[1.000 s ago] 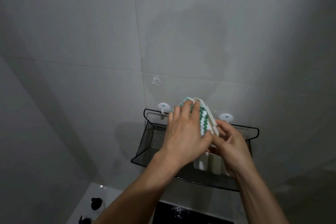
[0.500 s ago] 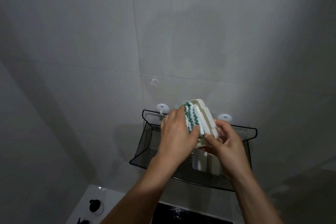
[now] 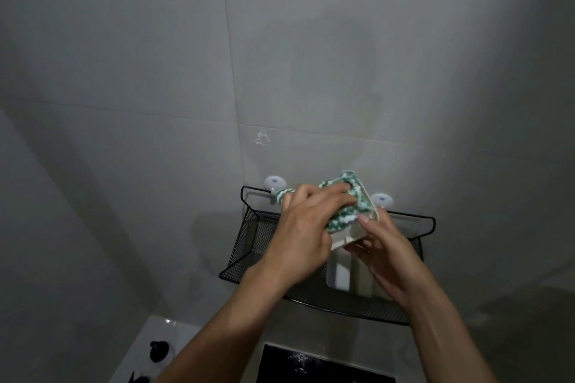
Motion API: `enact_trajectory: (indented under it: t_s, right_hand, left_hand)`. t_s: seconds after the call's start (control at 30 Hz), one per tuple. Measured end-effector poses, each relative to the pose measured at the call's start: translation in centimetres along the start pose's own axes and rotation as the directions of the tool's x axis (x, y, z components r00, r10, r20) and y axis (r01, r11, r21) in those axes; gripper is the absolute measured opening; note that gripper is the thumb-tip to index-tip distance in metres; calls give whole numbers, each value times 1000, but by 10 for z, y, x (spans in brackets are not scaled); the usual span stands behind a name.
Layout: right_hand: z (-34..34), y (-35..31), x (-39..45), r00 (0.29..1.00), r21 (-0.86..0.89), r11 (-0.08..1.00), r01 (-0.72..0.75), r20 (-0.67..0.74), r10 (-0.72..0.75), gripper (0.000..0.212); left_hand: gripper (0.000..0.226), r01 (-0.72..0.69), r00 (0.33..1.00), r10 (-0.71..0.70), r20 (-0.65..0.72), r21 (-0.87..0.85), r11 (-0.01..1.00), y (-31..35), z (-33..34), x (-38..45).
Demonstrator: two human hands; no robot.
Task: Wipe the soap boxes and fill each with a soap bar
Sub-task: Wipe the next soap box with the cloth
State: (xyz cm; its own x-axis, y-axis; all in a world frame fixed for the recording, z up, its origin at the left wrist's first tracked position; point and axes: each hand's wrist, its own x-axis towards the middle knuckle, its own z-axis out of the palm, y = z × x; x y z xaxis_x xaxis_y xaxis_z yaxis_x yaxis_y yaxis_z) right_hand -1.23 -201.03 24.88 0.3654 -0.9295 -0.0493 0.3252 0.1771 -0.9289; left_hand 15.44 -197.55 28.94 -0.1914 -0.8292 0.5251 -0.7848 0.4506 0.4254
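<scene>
A white soap box (image 3: pixel 351 235) is held up in front of the black mesh wall basket (image 3: pixel 249 246). My right hand (image 3: pixel 385 253) grips it from the right, thumb on its rim. My left hand (image 3: pixel 303 228) holds a green-and-white cloth (image 3: pixel 345 214) and presses it into the box, its fingers curled over the cloth. More white soap boxes (image 3: pixel 340 275) stand in the basket below, partly hidden by my hands. I see no soap bar.
The basket hangs from two white suction hooks (image 3: pixel 275 182) on a grey tiled wall. Below are a white surface with black knobs (image 3: pixel 158 351) at the lower left and a dark glossy panel (image 3: pixel 311 365) at the bottom middle.
My left hand has swept the cloth to the right across the box, and the box now tilts flatter. Both hands stay on their objects.
</scene>
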Motion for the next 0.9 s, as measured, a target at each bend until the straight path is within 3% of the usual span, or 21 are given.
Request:
enact_trajectory:
  t_s: [0.2,0.3,0.47,0.67,0.8,0.9]
  right_hand:
    - [-10,-8,0,1000,-15,1000,-26,8,26,57]
    - [-8,-6,1,998,-27,999,46,-32,-47,45]
    - [-5,-4,0,983,11,988,156,-101,-154,45]
    - [-6,-6,-5,975,1,984,178,-134,-176,44]
    - [-1,-4,-6,979,-16,987,157,-128,-158,43]
    - [2,-2,-5,980,-45,986,158,-115,-162,36]
  left_hand:
    - [55,-81,997,81,-3,25,996,0,-1,0]
    - [48,-69,997,70,-22,42,997,6,0,0]
    - [49,27,996,-23,-86,50,998,13,0,2]
    - [42,216,965,-202,-167,70,974,0,0,5]
    - [45,220,963,-213,-163,22,975,3,0,3]
    - [44,151,979,-144,-147,42,988,12,1,3]
